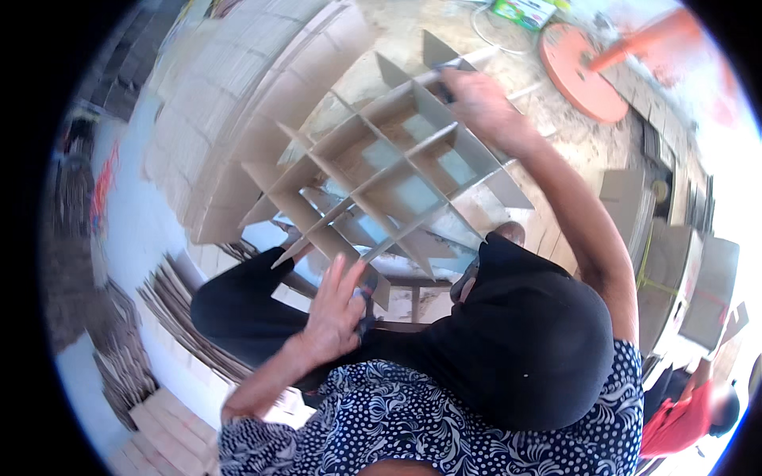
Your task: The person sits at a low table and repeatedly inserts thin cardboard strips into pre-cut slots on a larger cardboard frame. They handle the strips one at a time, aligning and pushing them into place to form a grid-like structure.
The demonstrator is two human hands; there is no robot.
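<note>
A cardboard divider grid (377, 166), made of crossed strips with open square cells, stands tilted in front of me above my knees. At its far right edge my right hand (480, 107) is closed on a strip, with something dark at its fingertips. My left hand (333, 313) is beside the grid's near corner, its fingers stretched out and apart. Whether those fingertips touch the cardboard is hard to tell. Dark material shows around the left hand's thumb side too.
Tall stacks of flat cardboard (214, 111) rise at the left, with more bundled sheets (190, 317) below. An orange round base with a pole (583, 71) stands far right. Cardboard boxes (667, 270) sit at the right. Another person in red (686, 420) is at the lower right.
</note>
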